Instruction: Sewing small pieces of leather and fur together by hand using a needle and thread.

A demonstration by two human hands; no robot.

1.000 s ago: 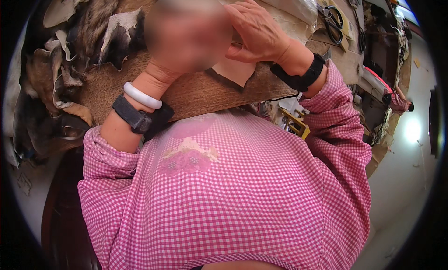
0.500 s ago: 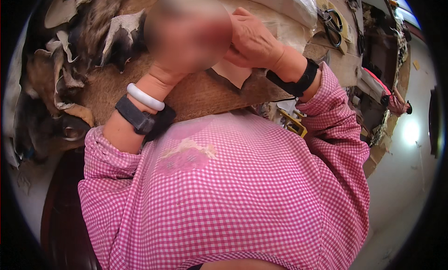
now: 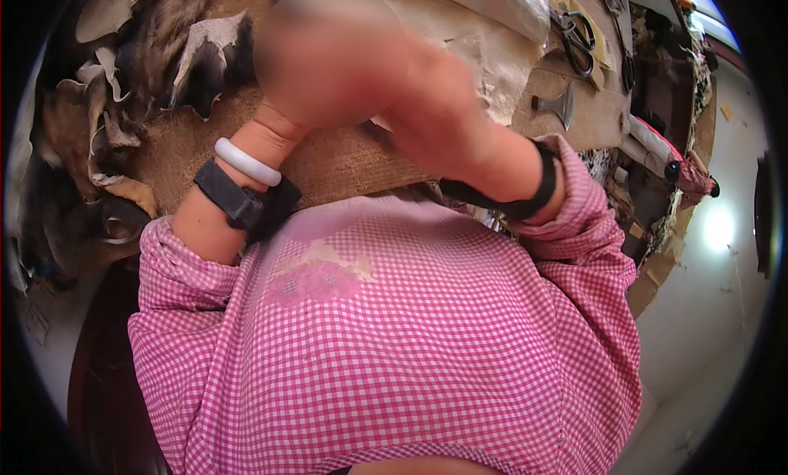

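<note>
My left hand (image 3: 289,114) is raised over the wooden board (image 3: 336,167); a round blurred patch covers its fingers. My right hand (image 3: 435,105) comes in from the right and meets the left at that patch. It is smeared by motion, and its fingers do not show clearly. Whatever lies between the two hands is hidden by the blur. Only a small pale edge shows beneath the right hand. Nearest to the left hand, on its left, lie dark fur scraps (image 3: 201,60) with pale skin sides.
Pale sheeting (image 3: 497,52) lies beyond my hands. At the far right of the board are black-handled scissors (image 3: 574,44) and a flared metal blade (image 3: 558,105). Brown and black pelts (image 3: 70,130) pile up at the left. Another person (image 3: 696,178) is visible far right.
My right hand has swung nearer to my body and turned, its wrist dropping lower. The metal blade has come into sight. My left hand has hardly moved.
</note>
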